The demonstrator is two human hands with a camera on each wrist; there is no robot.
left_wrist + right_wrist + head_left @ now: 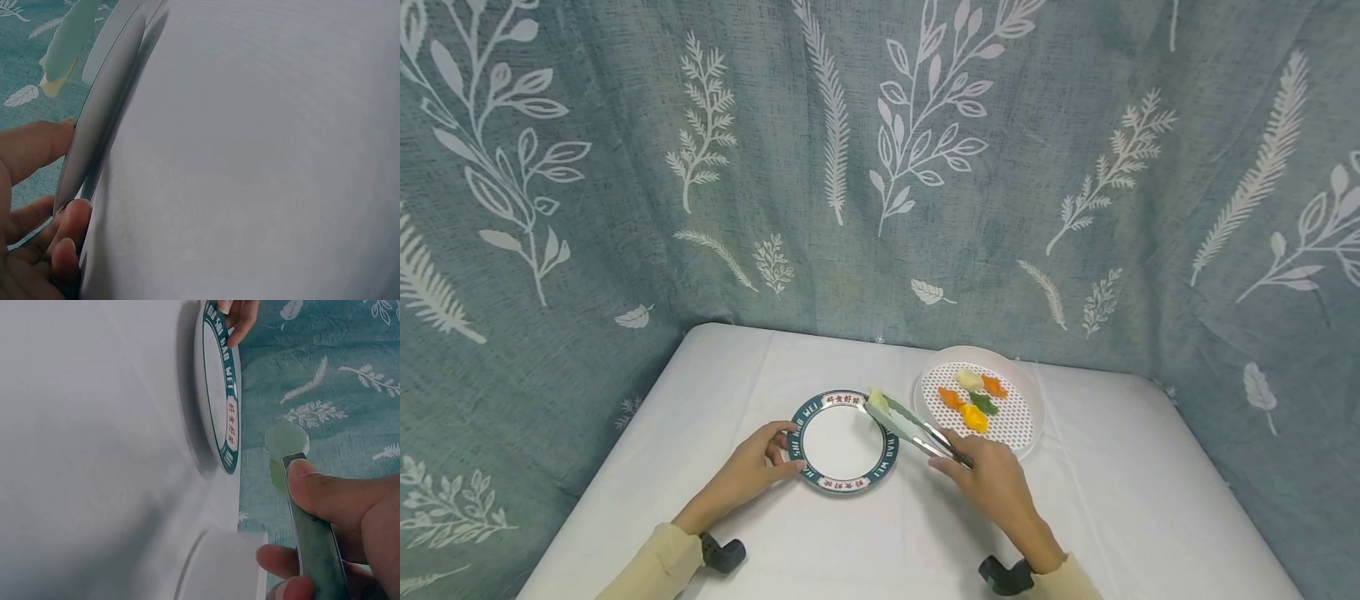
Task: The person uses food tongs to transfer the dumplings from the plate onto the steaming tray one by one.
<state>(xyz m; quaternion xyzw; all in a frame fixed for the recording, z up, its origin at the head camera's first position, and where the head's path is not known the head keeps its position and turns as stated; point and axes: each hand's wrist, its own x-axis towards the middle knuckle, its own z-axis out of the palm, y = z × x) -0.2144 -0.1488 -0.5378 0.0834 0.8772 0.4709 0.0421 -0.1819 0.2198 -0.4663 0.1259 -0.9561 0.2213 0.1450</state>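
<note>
My left hand point(752, 458) pinches the left rim of a white plate point(842, 442) with a dark green lettered border; in the left wrist view its fingers point(75, 222) curl under the plate's edge. My right hand point(996, 479) grips a pair of tongs point(913, 429) with metal handles and pale green tips. Between those tips is a pale green-yellow piece of food point(877, 402), held above the plate's upper right rim. From the left wrist the piece point(52, 86) shows partly behind a tong tip point(70, 44).
Right of the plate stands a round white tray point(1036, 408) with a perforated bottom. Orange pieces point(951, 398), a yellow piece point(974, 418), a green piece point(983, 404) and a pale piece point(968, 380) lie in it. A leaf-patterned curtain point(850, 275) borders the white table point(850, 550).
</note>
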